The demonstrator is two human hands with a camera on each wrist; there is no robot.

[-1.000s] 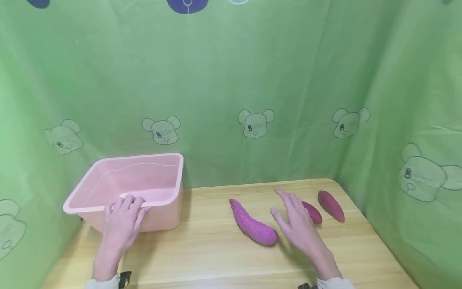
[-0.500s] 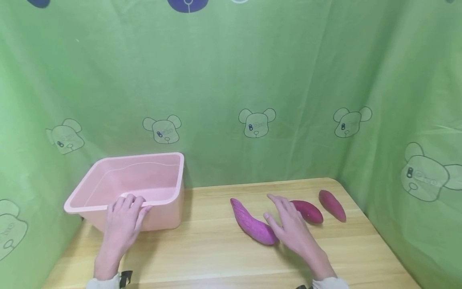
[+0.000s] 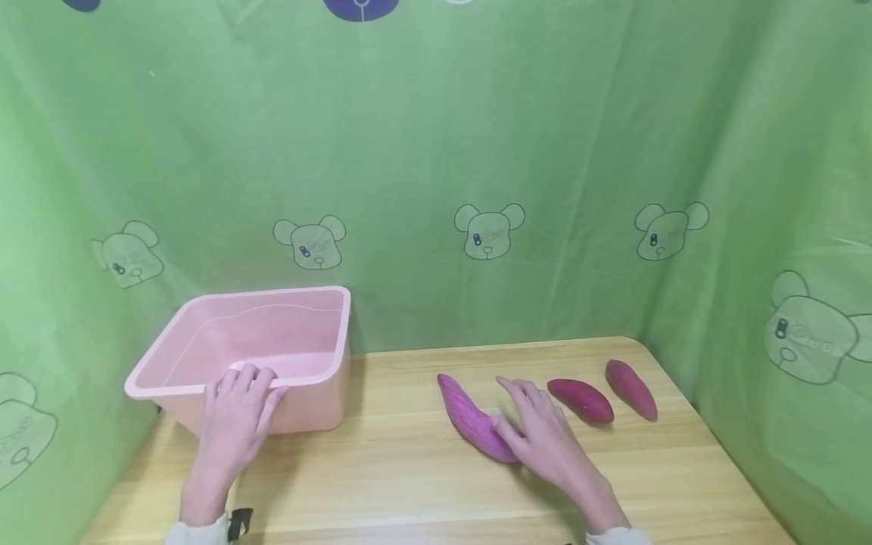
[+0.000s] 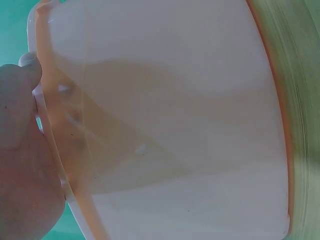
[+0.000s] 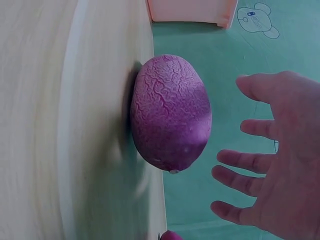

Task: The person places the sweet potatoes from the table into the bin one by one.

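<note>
My left hand (image 3: 235, 416) grips the near rim of a pink plastic tub (image 3: 323, 409), fingers curled over the edge. The left wrist view shows the thumb (image 4: 31, 67) against the rim and the tub's pale outer wall (image 4: 190, 115). My right hand (image 3: 545, 435) hovers just right of a long, curved purple sweet potato (image 3: 470, 416), partly covering its thick end in the head view. From the right wrist, its wrinkled skin (image 5: 171, 110) shows, and the spread fingers of the right hand (image 5: 295, 150) stand apart from it, holding nothing.
Two shorter, dark red sweet potatoes lie to the right: one (image 3: 581, 400) close behind the right hand, the other (image 3: 631, 390) near the right edge of the wooden table (image 3: 381, 484). A green bear-print curtain (image 3: 402, 151) encloses the table's back and sides.
The right hand has moved left and slightly down toward the purple sweet potato, uncovering the nearer dark red one. The left hand stays on the tub's rim.
</note>
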